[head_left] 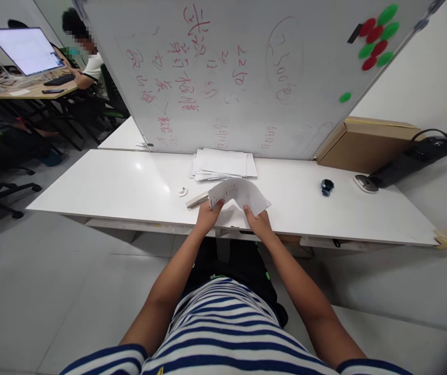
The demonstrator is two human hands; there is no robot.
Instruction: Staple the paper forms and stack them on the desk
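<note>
A sheet of paper (239,194) with small dark print is bent into an arch above the desk, a hand at each end. My left hand (208,213) pinches its left end, thumb on top. At its right end my right hand (258,221) grips the edge, thumb also showing on top. Just behind the sheet lies a stack of white papers (223,164), its edges uneven. Close by my left hand, a flat pale object (197,201) rests on the desk, partly hidden by the sheet. Whether I hold one sheet or a few is unclear.
The white desk (294,208) carries a small white item (183,191), a dark watch (326,186), a computer mouse (365,183) and a black bottle-like object (414,156). A whiteboard (223,104) leans behind, beside a cardboard box (364,143). Another person (90,67) sits at the far left.
</note>
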